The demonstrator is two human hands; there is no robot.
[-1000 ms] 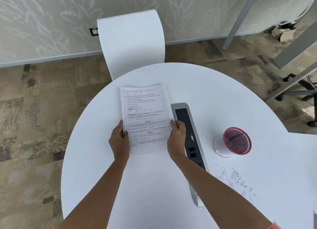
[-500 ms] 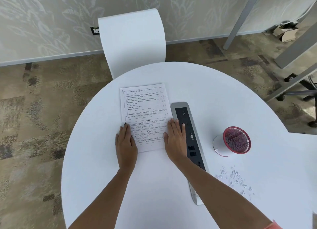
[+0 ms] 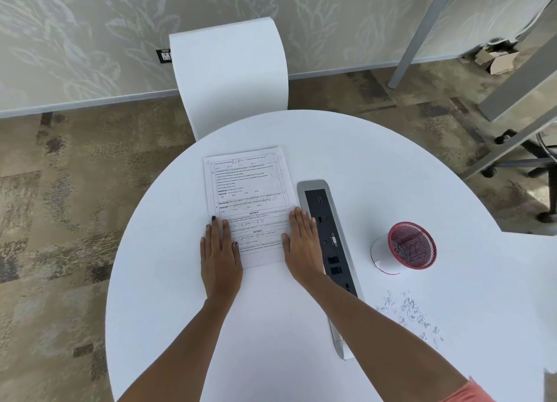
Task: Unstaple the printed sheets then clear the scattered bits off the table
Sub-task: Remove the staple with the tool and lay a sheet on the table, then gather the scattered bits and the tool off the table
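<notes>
Since a moment ago my hands have hardly shifted: left hand (image 3: 221, 252) and right hand (image 3: 302, 248) lie flat, fingers spread open, pinning the printed sheets (image 3: 248, 202) between them on the bench (image 3: 376, 166); scattered bits (image 3: 411, 314) lie well right.

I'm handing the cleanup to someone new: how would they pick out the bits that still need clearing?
Start at the round white table and find the grey socket strip set into it. To its right stands a red mesh cup; nearer the person than the cup lies a loose scatter of tiny pale bits. Nothing else on the table is small and strewn.
</notes>
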